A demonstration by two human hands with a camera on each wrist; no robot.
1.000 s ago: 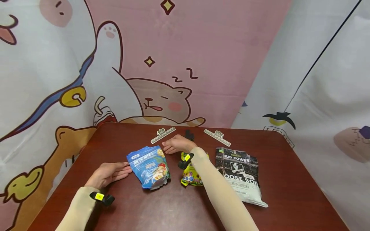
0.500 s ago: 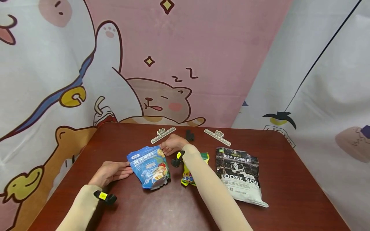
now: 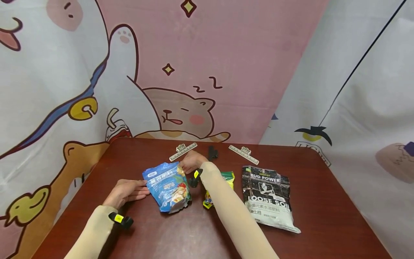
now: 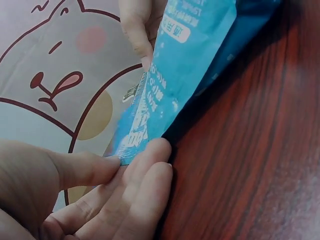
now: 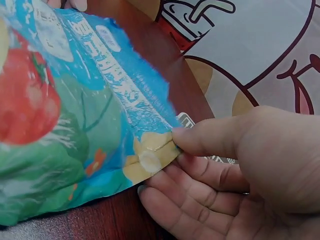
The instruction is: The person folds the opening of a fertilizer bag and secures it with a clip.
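A blue printed fertilizer bag (image 3: 167, 189) lies on the brown table between the two hands, its top edge toward the back. My left hand (image 3: 127, 192) is at the bag's left side. In the left wrist view, the thumb and fingers of the left hand (image 4: 107, 192) pinch an edge of the blue bag (image 4: 185, 65). At the upper right corner is my right hand (image 3: 193, 161). The right wrist view shows the right hand (image 5: 220, 175) pinching that corner of the bag (image 5: 115, 115), thumb on top and fingers beneath.
A yellow-green bag (image 3: 229, 178) lies partly hidden under the right forearm. Farther right is a black and white "Loose Soil" bag (image 3: 270, 198). Two wide clips, the left clip (image 3: 183, 151) and the right clip (image 3: 243, 154), lie at the back with a small black object (image 3: 212, 153) between them.
My right hand has moved left and come to the blue bag's upper right corner, uncovering the small black object. The left hand has shifted slightly forward at the bag's left edge.
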